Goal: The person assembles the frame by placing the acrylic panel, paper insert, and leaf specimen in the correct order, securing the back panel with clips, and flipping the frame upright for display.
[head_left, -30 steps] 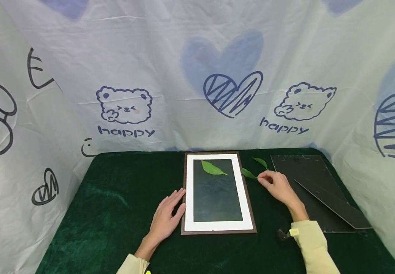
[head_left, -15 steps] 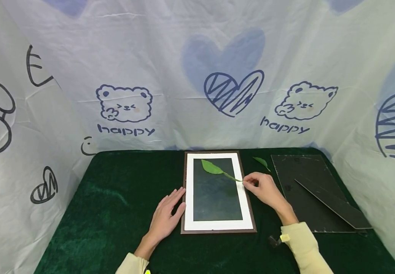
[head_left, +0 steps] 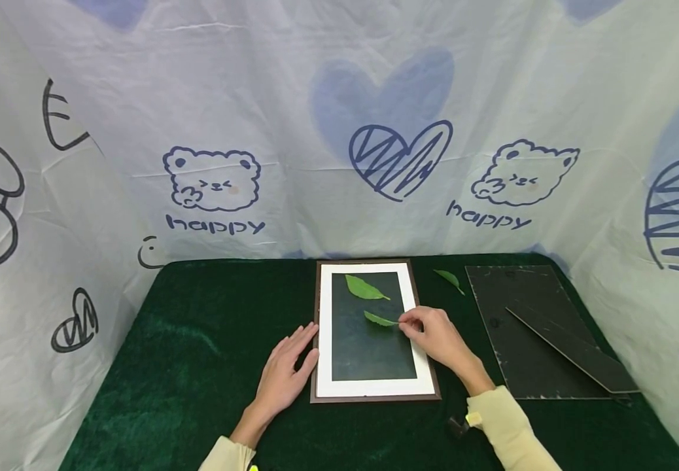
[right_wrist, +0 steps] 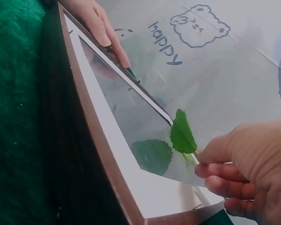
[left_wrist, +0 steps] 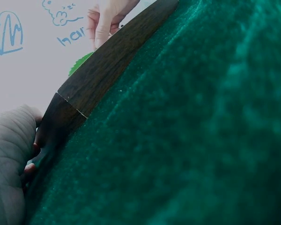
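Note:
My right hand (head_left: 436, 333) pinches the stem of a green leaf (head_left: 379, 319) between thumb and fingers. That leaf is over the dark middle of a picture frame (head_left: 375, 398) with a brown border and white mat. In the right wrist view the held leaf (right_wrist: 182, 133) stands up above the glossy pane, and a green leaf shape shows on the pane beside it. A second leaf (head_left: 365, 288) lies near the frame's far end. My left hand (head_left: 285, 369), fingers fairly straight, rests against the frame's left edge.
Right of the frame, a third leaf (head_left: 448, 278) lies on the dark green cloth (head_left: 210, 347). Farther right is a black backing board (head_left: 522, 366) with its stand flap (head_left: 575, 347) sticking up. A printed white curtain (head_left: 304, 216) hangs behind the table.
My right hand has picked up a leaf from beside the frame and carried it left over the frame, then slightly nearer. The left hand has stayed in place.

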Action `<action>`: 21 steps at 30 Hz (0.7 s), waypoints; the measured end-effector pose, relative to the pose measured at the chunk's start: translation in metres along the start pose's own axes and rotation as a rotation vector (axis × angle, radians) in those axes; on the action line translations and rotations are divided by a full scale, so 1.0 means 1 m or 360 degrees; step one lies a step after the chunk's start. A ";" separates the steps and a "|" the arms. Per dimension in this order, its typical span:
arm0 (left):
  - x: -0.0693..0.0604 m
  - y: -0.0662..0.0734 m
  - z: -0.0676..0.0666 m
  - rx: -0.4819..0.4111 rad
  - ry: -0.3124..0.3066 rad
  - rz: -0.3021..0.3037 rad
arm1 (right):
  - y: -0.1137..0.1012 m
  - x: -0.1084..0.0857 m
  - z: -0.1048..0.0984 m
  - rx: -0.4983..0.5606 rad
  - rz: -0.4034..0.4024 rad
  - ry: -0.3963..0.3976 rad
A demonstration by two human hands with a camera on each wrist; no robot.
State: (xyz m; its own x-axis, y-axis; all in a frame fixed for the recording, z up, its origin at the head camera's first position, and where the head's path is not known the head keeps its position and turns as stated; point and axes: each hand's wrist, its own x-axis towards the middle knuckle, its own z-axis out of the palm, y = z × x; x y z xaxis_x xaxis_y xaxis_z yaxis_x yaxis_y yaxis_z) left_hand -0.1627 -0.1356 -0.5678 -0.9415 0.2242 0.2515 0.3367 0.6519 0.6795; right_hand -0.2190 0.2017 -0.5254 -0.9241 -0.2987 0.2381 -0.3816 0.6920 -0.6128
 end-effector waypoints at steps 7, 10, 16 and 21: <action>0.000 0.000 -0.001 0.0007 -0.0013 -0.0015 | -0.004 -0.001 0.004 0.0036 -0.0026 0.0050; 0.000 0.000 -0.001 0.0012 -0.0015 -0.0023 | -0.006 -0.001 0.007 0.0055 -0.0018 0.0053; 0.000 0.000 -0.001 0.0019 -0.0025 -0.0036 | -0.010 -0.002 0.014 0.0098 -0.0013 -0.0043; 0.000 0.002 -0.001 0.0017 -0.0031 -0.0043 | -0.013 -0.003 0.020 0.0105 -0.0010 -0.0025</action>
State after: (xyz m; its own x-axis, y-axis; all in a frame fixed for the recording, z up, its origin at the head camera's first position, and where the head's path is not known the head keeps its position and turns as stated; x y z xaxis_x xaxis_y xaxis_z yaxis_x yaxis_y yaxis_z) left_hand -0.1617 -0.1354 -0.5662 -0.9504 0.2202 0.2196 0.3110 0.6656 0.6784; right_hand -0.2106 0.1804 -0.5332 -0.9211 -0.3137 0.2305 -0.3848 0.6453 -0.6600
